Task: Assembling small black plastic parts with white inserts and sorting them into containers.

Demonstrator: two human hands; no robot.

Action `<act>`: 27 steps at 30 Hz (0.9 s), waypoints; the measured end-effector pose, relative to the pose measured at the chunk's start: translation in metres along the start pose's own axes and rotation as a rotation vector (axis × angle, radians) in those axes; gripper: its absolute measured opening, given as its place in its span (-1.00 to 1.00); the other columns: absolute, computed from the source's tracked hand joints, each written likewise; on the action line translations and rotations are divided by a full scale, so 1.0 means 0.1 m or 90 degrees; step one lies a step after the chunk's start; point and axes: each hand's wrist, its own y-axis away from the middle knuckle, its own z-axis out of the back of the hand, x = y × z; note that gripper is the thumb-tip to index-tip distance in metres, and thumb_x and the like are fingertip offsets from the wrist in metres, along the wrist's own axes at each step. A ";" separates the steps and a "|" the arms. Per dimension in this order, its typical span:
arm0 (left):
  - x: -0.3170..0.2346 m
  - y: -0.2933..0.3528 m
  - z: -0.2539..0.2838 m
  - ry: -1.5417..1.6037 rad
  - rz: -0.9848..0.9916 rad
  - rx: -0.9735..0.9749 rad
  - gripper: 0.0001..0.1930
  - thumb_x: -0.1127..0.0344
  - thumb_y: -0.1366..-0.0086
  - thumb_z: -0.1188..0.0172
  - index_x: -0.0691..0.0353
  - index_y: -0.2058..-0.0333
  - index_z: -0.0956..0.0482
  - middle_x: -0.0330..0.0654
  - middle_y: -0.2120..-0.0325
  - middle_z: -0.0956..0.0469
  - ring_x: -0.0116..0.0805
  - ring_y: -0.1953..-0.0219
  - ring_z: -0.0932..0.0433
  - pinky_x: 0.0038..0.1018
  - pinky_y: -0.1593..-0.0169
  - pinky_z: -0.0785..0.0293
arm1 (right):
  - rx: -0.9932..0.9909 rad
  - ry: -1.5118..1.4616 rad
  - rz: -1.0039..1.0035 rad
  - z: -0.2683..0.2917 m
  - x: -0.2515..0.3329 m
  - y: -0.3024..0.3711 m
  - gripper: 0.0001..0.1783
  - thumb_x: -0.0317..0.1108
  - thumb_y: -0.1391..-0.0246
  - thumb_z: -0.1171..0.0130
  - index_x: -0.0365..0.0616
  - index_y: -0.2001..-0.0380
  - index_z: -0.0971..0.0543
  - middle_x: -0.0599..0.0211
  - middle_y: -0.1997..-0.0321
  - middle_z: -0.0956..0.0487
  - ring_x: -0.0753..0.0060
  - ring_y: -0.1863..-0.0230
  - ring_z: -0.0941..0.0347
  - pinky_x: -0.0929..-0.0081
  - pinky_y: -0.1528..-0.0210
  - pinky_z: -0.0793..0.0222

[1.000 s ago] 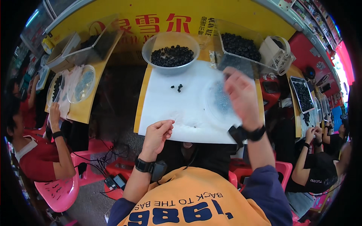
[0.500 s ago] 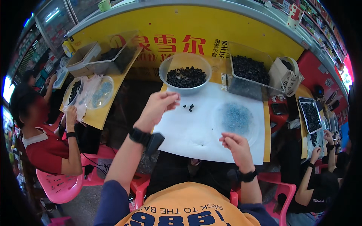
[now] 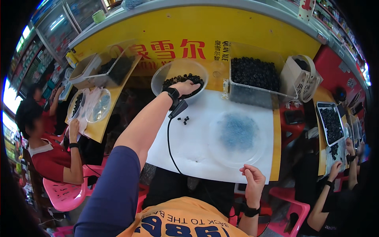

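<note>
My left hand (image 3: 184, 87) reaches into the large pale bowl (image 3: 157, 75) at the table's far side. Its fingertips are partly lost among many small black ring-like pieces (image 3: 173, 80), so whether they grip any is hidden. Just over the table's near right edge, my right hand (image 3: 254, 182) is closed, with thumb and fingertips pinched. Anything between those fingertips is too small to make out. Several small black pieces (image 3: 184, 120) lie loose on the white sheet (image 3: 189, 146) below the bowl. A clear round tray (image 3: 225, 158) holding tiny blue bits (image 3: 239, 130) rests beyond my right hand.
A clear bin (image 3: 254, 93) full of black pieces stands at the back right, beside a cream bag (image 3: 303, 87). A cable (image 3: 169, 138) trails from my left wrist across the sheet. People sit at side tables: a red-shirted person (image 3: 51, 154) at left, another person (image 3: 329, 201) at right.
My left hand has gone from above the sheet forward into the bowl. My right hand has drawn back from beside the round tray to the near table edge, staying pinched.
</note>
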 end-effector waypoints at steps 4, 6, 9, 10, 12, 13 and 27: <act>-0.23 -0.13 -0.09 -0.054 0.020 0.024 -0.38 -0.18 -0.37 0.04 0.02 -0.28 -0.35 0.00 -0.20 -0.44 -0.07 -0.22 -0.40 -0.23 -0.23 -0.32 | -0.012 -0.020 -0.010 0.10 -0.07 -0.02 -0.80 -0.57 -0.23 -0.10 -0.37 0.13 -0.63 0.22 0.27 -0.66 0.49 0.22 -0.54 0.56 0.09 -0.42; -0.11 -0.19 -0.13 -0.021 0.019 0.012 -0.41 -0.15 -0.37 0.05 0.03 -0.26 -0.37 0.01 -0.17 -0.46 -0.09 -0.18 -0.44 -0.27 -0.20 -0.34 | 0.001 -0.030 -0.006 0.12 -0.10 -0.05 -0.81 -0.58 -0.23 -0.10 -0.37 0.14 -0.63 0.21 0.28 -0.66 0.46 0.22 -0.55 0.54 0.09 -0.42; 0.00 -0.30 -0.24 -0.020 -0.043 -0.048 -0.43 -0.07 -0.31 0.00 0.17 -0.16 -0.44 0.09 -0.08 -0.52 -0.02 -0.09 -0.51 -0.29 -0.13 -0.40 | 0.008 -0.043 0.014 0.16 -0.12 -0.11 -0.81 -0.58 -0.23 -0.09 -0.36 0.15 -0.63 0.22 0.28 -0.65 0.44 0.21 -0.54 0.53 0.09 -0.41; -0.02 -0.29 -0.25 0.002 -0.059 -0.053 -0.43 -0.05 -0.28 -0.03 0.21 -0.13 -0.46 0.13 -0.04 -0.53 0.01 -0.08 -0.52 -0.29 -0.12 -0.40 | 0.006 -0.045 0.021 0.17 -0.12 -0.12 -0.81 -0.58 -0.23 -0.09 -0.36 0.15 -0.63 0.22 0.28 -0.65 0.44 0.21 -0.54 0.53 0.09 -0.41; 0.02 -0.32 -0.28 -0.016 -0.101 -0.110 -0.53 0.04 -0.26 -0.06 0.27 0.00 -0.54 0.12 0.06 -0.59 -0.02 -0.03 -0.54 -0.31 -0.10 -0.41 | 0.010 -0.049 0.025 0.16 -0.11 -0.13 -0.81 -0.59 -0.23 -0.08 -0.36 0.15 -0.63 0.21 0.29 -0.64 0.43 0.21 -0.54 0.52 0.09 -0.41; 0.06 -0.32 -0.30 -0.019 -0.111 -0.132 -0.54 0.04 -0.26 -0.06 0.28 0.04 -0.56 0.11 0.10 -0.61 -0.02 0.02 -0.56 -0.30 -0.08 -0.43 | 0.009 -0.053 0.022 0.15 -0.11 -0.13 -0.81 -0.59 -0.22 -0.08 -0.36 0.15 -0.63 0.21 0.29 -0.64 0.43 0.22 -0.54 0.52 0.09 -0.41; 0.20 -0.17 0.33 0.886 0.105 0.165 -0.81 0.27 -0.28 -0.24 0.21 0.26 -0.44 -0.16 0.42 -0.46 -0.43 0.50 -0.45 -0.67 0.65 -0.31 | 0.009 -0.040 0.026 0.15 -0.06 -0.05 -0.80 -0.64 -0.20 -0.08 -0.38 0.16 -0.64 0.21 0.26 -0.65 0.47 0.21 -0.53 0.56 0.08 -0.40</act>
